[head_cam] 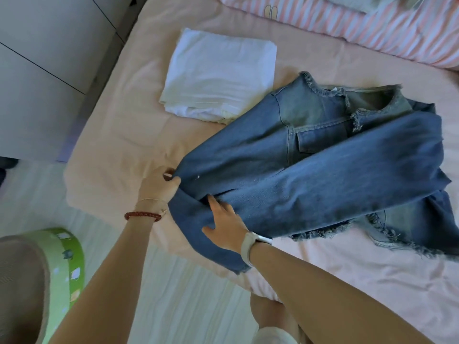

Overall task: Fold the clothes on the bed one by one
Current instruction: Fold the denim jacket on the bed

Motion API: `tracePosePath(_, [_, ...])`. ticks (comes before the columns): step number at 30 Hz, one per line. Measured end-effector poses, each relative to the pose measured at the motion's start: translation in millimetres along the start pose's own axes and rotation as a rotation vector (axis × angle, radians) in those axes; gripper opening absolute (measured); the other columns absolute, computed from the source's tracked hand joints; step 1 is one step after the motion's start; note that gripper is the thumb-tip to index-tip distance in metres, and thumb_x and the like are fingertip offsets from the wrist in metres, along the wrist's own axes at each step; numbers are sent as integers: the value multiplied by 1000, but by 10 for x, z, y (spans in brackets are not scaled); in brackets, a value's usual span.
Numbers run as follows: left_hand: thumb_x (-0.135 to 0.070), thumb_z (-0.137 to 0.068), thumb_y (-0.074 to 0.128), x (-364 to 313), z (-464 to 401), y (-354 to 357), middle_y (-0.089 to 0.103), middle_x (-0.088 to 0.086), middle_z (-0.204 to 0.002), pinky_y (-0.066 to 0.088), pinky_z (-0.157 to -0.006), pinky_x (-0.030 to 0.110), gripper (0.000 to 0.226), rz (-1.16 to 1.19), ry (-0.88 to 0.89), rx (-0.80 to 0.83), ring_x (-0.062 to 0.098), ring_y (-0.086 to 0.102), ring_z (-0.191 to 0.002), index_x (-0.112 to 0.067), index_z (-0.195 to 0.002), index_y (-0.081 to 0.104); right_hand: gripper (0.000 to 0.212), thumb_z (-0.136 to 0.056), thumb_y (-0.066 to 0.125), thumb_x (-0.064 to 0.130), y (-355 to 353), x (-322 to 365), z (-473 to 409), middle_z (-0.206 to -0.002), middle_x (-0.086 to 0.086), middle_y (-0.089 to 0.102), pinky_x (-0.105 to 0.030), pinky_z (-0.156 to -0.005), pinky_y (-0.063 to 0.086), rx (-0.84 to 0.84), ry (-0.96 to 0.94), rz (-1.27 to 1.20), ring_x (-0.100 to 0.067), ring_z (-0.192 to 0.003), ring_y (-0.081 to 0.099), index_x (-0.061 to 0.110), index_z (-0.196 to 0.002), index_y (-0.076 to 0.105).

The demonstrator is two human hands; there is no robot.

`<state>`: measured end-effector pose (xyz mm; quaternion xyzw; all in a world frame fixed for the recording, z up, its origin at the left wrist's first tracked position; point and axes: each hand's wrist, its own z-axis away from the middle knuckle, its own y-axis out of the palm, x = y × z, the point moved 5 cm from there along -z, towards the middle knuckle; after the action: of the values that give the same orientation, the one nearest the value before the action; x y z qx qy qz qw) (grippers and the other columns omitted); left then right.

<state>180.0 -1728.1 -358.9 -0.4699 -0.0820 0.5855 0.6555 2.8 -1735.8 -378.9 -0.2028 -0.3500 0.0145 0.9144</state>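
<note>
Head view: denim jacket (323,157) lies near bed (111,135) front-left corner, sleeve end overhanging. Left hand (159,187) pinches sleeve; right hand (223,227) presses flat, fingers spread. Risk: overhang wt. drags sleeve off edge, fold skews.

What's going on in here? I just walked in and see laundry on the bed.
A person is folding a denim jacket on the pink bed. The left hand pinches the sleeve's edge, while the right hand rests flat on the sleeve. A folded white garment already lies beside the jacket.
</note>
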Motion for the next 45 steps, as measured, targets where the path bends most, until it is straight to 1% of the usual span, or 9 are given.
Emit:
tracePosePath(9, [-2,-86,56,-225,244,-305,58,0,-87,44,-60,26,26,644,-105,82,23,54,-86,-16,-109,59,12,-91,55,24,-452,469,452,-75,7,53,-11,-61,38,-172,-179,-469,-7,-68,48,13,-96,53])
tracePosePath(16, [-17,-99,40,-1180,504,-68,45,-25,-119,35,-100,22,24,471,412,329,-16,31,-120,-30,-105,59,13,-94,50,9,-1569,271,1079,-76,-12,58,-25,-67,44,-293,-220,-658,-9,-71,53,7,-85,59])
tracePosePath(20, [-17,-93,53,-1793,525,422,43,-19,-133,5,-112,18,9,32,687,436,7,13,-138,-24,-92,58,20,-92,53,6,-2106,-316,1507,-69,2,60,-16,-61,44,-468,-103,-815,-6,-62,55,11,-75,61])
tracePosePath(24, [-29,-91,53,-2212,437,895,54,-4,-124,7,-114,46,12,-447,747,451,17,33,-133,-22,-99,58,20,-91,55,7,-2454,-1089,1959,-70,7,63,-10,-63,44,-659,39,-710,3,-62,57,13,-75,66])
tracePosePath(27, [-38,-90,54,-2523,456,1039,62,-5,-77,42,-83,34,19,-470,811,426,21,59,-85,-26,-76,52,21,-89,59,15,-2574,-1651,2223,-66,17,62,-4,-60,40,-732,200,-462,6,-62,57,22,-71,64])
tracePosePath(32, [-49,-84,58,-2978,572,1310,52,-14,-60,30,-56,27,32,-541,919,350,11,48,-66,-30,-59,48,37,-88,51,48,-2502,-2427,2415,-64,6,56,-29,-61,42,-484,525,3,-12,-64,52,19,-68,60])
tracePosePath(36, [-43,-84,61,-3098,468,1463,55,-6,-62,31,-57,28,33,-540,825,343,20,52,-69,-24,-58,50,30,-94,41,44,-2419,-2927,2606,-88,1,60,-31,-67,38,-363,701,132,-18,-76,50,21,-81,55])
tracePosePath(41, [-45,-82,63,-3064,375,1691,57,-5,-60,34,-61,29,32,-455,713,434,18,55,-68,-25,-58,56,22,-97,36,26,-2528,-3207,2755,-91,-11,65,-33,-65,36,-861,695,-14,-31,-77,53,14,-94,53])
tracePosePath(45, [-37,-87,58,-3104,352,1814,64,1,-98,28,-101,43,16,-635,797,72,27,52,-106,-23,-84,64,27,-97,38,30,-2688,-3414,2610,-99,-11,61,-33,-65,35,-923,720,122,-36,-83,56,13,-99,59])
